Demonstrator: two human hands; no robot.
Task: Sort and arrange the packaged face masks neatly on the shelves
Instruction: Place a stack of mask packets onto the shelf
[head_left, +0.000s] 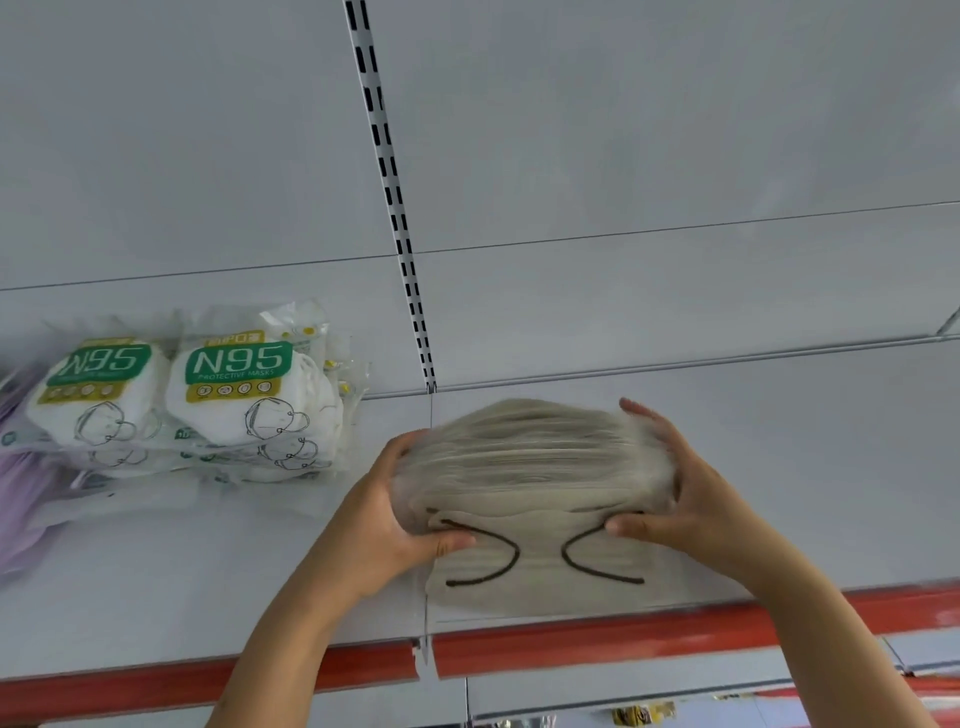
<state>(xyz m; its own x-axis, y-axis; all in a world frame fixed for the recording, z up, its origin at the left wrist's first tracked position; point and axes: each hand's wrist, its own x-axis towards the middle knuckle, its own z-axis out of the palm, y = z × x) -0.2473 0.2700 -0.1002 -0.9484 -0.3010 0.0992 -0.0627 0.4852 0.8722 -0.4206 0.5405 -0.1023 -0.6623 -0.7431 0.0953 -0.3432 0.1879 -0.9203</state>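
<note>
A thick stack of beige face masks (530, 462) with dark ear loops, wrapped in clear plastic, rests on the white shelf (805, 467) near its front edge. My left hand (387, 519) grips the stack's left end, thumb on the front face. My right hand (675, 493) grips its right end, fingers over the top, thumb in front. To the left, two white N95 mask packs (228, 400) with green labels stand side by side against the back panel. Lilac mask packs (23, 499) lie at the far left edge, partly cut off.
The shelf has a red front strip (597, 642). A slotted metal upright (395, 208) runs up the grey back panel between two shelf bays. Bare shelf surface lies right of the stack. A lower shelf with a yellow item (644, 714) shows at the bottom.
</note>
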